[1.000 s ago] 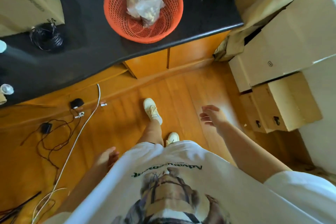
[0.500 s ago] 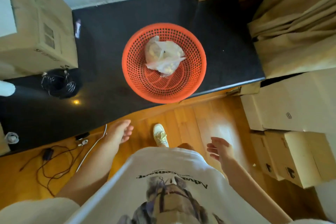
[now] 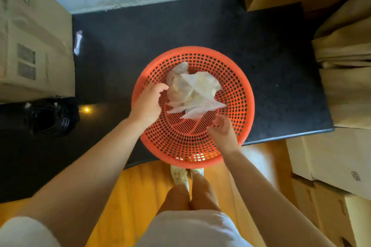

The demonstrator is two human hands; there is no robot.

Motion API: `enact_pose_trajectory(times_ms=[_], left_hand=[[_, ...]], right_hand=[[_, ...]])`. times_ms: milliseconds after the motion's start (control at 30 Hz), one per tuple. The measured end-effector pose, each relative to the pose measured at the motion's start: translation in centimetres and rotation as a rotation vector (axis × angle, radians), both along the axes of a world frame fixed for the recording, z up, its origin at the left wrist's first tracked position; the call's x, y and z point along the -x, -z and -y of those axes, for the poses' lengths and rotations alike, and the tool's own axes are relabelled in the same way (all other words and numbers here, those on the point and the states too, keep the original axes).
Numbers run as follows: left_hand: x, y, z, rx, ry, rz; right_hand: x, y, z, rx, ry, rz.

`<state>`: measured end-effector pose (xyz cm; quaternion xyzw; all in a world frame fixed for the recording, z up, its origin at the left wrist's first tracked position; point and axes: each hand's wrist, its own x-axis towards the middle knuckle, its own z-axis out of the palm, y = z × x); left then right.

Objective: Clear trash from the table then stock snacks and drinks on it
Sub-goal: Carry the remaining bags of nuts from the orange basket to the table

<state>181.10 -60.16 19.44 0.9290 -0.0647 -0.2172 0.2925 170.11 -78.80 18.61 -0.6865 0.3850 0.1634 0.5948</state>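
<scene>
Orange perforated plastic basket (image 3: 236,94) on worktop (image 3: 271,66) holds crumpled clear plastic bag (image 3: 192,92); left hand (image 3: 148,102) nearer, touching bag's left side, fingers curled, grip unclear; right hand (image 3: 222,128) loosely curled, empty, just near of bag.

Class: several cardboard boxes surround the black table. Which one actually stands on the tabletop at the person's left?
The large cardboard box with two printed label patches on its side; it stands on the black table, while the stacked boxes at right stand beside it.

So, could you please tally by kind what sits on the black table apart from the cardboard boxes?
Orange basket: 1
Crumpled plastic bag in the basket: 1
Black cable coil: 1
Small wrapper near the left box: 1
Total: 4
</scene>
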Motion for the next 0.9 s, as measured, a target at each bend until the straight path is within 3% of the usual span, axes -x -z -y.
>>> enact_pose_trajectory(times_ms=[100, 267, 467, 600, 767, 900], left_hand=[[-3.5, 1.2, 1.5, -0.136, 0.18, 0.104], [-6.3, 2.3, 3.2, -0.277, 0.495, 0.174], [-9.1, 2.9, 3.9, -0.421, 0.854, 0.131], [-9.3, 3.6, 4.4, -0.552, 0.935, 0.203], [-8.6, 4.3, 4.4, -0.626, 0.943, 0.461], [-8.0, 3.7, 4.2, -0.725, 0.947, 0.647]], right_hand=[[-2.2, 2.8, 0.2, 0.09, -0.061, -0.021], [-3.4, 4.9, 1.4, 0.059, -0.063, 0.129], [-4.2, 6.3, 2.1, -0.044, -0.158, 0.151], [-4.6, 6.8, 1.3, 0.049, -0.115, 0.165], [-3.9, 7.1, 0.2, 0.028, -0.026, 0.03], [-3.5, 6.3, 0.2, 0.153, -0.109, 0.071]])
